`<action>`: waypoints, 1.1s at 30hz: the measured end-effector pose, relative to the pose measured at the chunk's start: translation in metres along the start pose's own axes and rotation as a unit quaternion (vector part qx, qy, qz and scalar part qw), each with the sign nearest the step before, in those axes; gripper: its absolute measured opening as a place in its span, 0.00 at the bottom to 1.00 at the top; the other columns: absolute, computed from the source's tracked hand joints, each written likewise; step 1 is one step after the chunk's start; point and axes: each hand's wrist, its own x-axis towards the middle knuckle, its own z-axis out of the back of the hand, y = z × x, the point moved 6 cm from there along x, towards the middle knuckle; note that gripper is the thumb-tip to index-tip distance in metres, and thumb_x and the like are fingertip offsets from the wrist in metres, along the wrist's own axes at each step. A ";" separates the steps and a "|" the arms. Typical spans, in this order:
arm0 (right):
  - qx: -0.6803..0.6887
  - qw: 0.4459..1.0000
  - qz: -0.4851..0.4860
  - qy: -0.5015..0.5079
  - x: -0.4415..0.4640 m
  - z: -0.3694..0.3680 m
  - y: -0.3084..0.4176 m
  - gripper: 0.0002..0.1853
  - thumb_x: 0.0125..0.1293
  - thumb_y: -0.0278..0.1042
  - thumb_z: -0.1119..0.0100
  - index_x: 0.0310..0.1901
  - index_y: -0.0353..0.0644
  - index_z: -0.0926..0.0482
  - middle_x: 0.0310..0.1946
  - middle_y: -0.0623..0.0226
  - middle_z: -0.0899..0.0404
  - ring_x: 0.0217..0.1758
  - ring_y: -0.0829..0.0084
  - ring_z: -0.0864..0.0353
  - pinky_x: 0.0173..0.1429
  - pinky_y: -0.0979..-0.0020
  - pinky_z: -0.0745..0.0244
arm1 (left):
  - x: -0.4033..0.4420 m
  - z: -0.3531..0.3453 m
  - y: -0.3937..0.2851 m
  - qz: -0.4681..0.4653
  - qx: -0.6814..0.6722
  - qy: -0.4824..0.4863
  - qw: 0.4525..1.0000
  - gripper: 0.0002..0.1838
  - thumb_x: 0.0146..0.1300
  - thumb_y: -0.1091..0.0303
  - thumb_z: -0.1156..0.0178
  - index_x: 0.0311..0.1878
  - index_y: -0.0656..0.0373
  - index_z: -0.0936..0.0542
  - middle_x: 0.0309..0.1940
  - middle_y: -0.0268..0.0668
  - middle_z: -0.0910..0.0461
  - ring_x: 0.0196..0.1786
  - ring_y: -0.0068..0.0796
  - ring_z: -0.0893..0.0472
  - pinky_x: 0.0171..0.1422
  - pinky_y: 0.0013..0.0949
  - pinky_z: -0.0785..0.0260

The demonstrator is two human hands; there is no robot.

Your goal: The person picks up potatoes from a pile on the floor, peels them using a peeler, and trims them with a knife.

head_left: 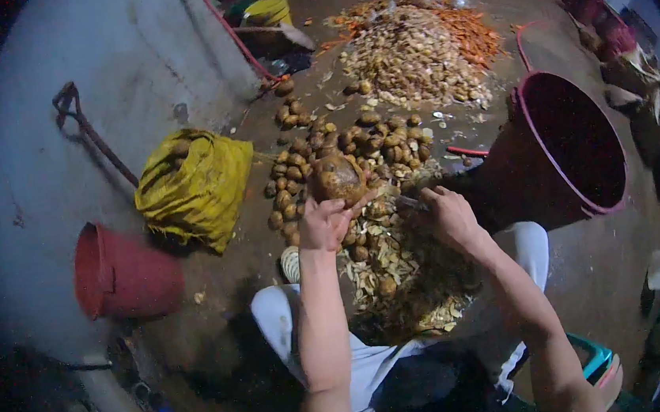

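Observation:
A large brown potato (337, 180) rests in my left hand (327, 224), its fingers wrapped round the underside; a paler patch shows on its right side. My right hand (448, 214) is closed on a small peeler (411, 202), held just right of the potato and apart from it. Below both hands lies a heap of peelings (388, 268). Behind the held potato, unpeeled potatoes (387, 138) are spread over the floor.
Farther back is a big pile of pale peeled pieces (410, 51) beside orange ones (472, 33). A large dark red tub (500, 154) stands at the right. At the left are a yellow sack (201, 186), a red bucket (142, 272) and a long-handled tool (97, 141).

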 end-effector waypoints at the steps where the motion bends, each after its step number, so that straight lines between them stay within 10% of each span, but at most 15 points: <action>1: 0.036 0.998 0.008 -0.041 -0.004 0.005 -0.001 0.19 0.56 0.26 0.43 0.51 0.49 0.26 0.40 0.51 0.24 0.38 0.47 0.20 0.41 0.51 0.24 | -0.003 -0.007 0.005 0.023 0.028 -0.003 0.999 0.40 0.44 0.74 0.39 0.66 0.63 0.36 0.61 0.50 0.30 0.65 0.61 0.31 0.66 0.62 0.34; 7: 0.086 0.995 -0.001 -0.060 -0.021 0.002 0.015 0.22 0.53 0.23 0.44 0.52 0.48 0.26 0.42 0.51 0.24 0.39 0.46 0.20 0.41 0.51 0.24 | -0.041 -0.003 0.055 0.036 0.111 -0.028 0.993 0.40 0.45 0.76 0.31 0.65 0.57 0.33 0.54 0.39 0.25 0.57 0.41 0.23 0.62 0.42 0.27; 33: 0.029 0.999 -0.010 0.016 -0.004 -0.034 -0.005 0.10 0.56 0.27 0.46 0.40 0.38 0.23 0.37 0.49 0.20 0.37 0.46 0.17 0.41 0.52 0.20 | -0.066 0.002 0.079 0.014 0.199 -0.121 0.972 0.40 0.37 0.64 0.27 0.58 0.64 0.29 0.47 0.38 0.23 0.51 0.37 0.21 0.59 0.41 0.27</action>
